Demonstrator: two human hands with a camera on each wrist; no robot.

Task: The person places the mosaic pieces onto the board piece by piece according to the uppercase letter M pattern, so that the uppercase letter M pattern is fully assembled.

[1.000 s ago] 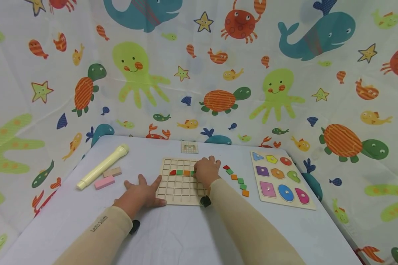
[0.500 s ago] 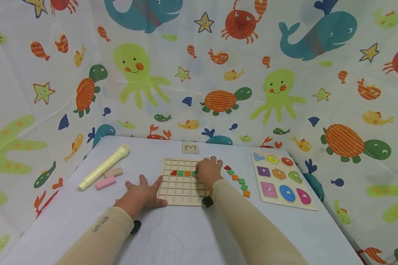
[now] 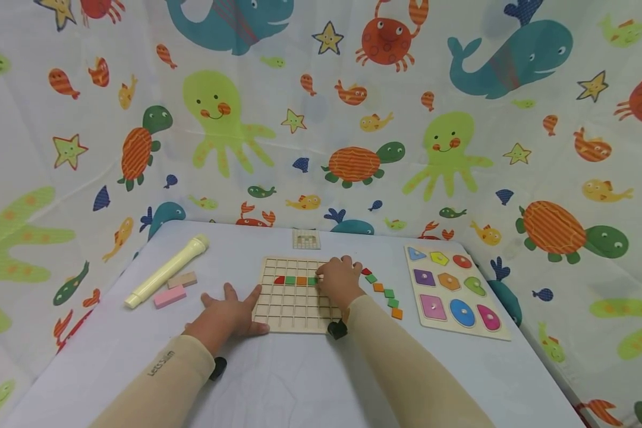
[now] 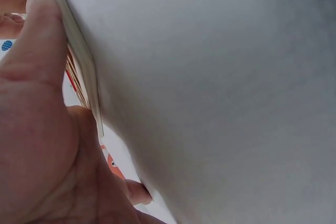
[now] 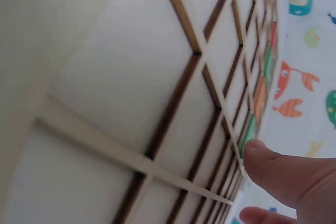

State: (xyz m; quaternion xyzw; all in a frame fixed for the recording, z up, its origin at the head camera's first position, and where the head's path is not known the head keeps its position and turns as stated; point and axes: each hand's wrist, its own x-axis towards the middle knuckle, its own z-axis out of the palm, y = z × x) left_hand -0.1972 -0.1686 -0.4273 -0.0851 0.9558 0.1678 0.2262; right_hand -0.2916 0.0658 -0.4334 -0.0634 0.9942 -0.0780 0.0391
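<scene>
A wooden grid board (image 3: pixel 289 309) lies on the white table, with a row of coloured tiles set in it: a red rounded piece (image 3: pixel 280 280), a green square (image 3: pixel 290 280), an orange square (image 3: pixel 302 281) and another green square (image 3: pixel 311 281). My left hand (image 3: pixel 227 318) spreads its fingers at the board's left edge, the thumb (image 4: pixel 44 40) along the near corner. My right hand (image 3: pixel 341 282) is over the board's right side. Its thumb (image 5: pixel 278 174) reaches the end of the last green tile; another fingertip shows below, with a gap between them.
Several loose tiles (image 3: pixel 389 293) trail down the table right of the board. Farther right lies a shape puzzle (image 3: pixel 430 279). A small pattern card (image 3: pixel 306 239) is behind the board. At left are a cream toy microphone (image 3: pixel 166 270), a pink block (image 3: pixel 169 296) and a tan block (image 3: pixel 182 279).
My right hand has shifted a little to the right along the board, uncovering more of the last green tile. My left hand stays at the board's left edge.
</scene>
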